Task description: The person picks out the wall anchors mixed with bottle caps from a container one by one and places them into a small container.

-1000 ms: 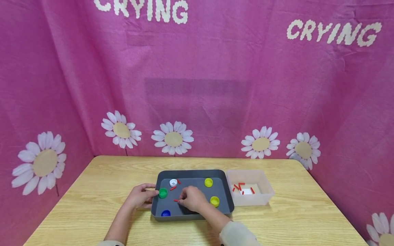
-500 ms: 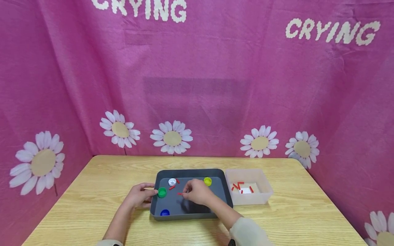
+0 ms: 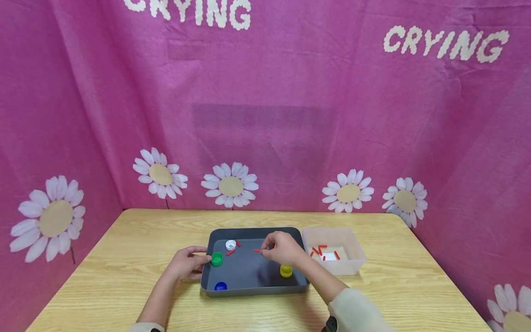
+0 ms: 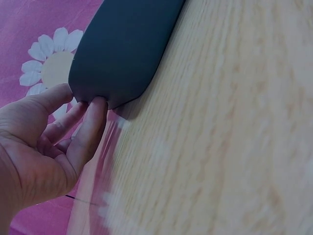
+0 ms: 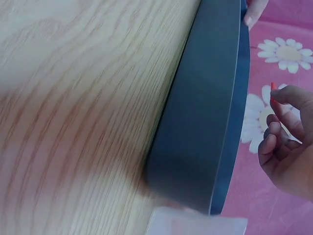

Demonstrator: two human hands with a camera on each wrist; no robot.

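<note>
Stick [image 3: 256, 251] pinched by my right hand [image 3: 284, 249], lower middle of the head view, over the upper right half of the tray [image 3: 240, 276]. Thumb and index closed on one end, no gap, other fingers curled. Free end points to frame left, long axis roughly along the tray's long side, slight slant; looks lifted clear of the tray floor. White cap [image 3: 231, 245] lies left of that tip, gap between, with two loose reds [image 3: 230, 253] just beside it. Green cap [image 3: 217, 259] further left, right by my left hand [image 3: 187, 263], which grips the tray's left wall, thumb at the rim, fingers outside. Yellow cap [image 3: 286, 271] sits below my right hand in frame; bin [image 3: 359, 258] on the right, just beside tray.
</note>
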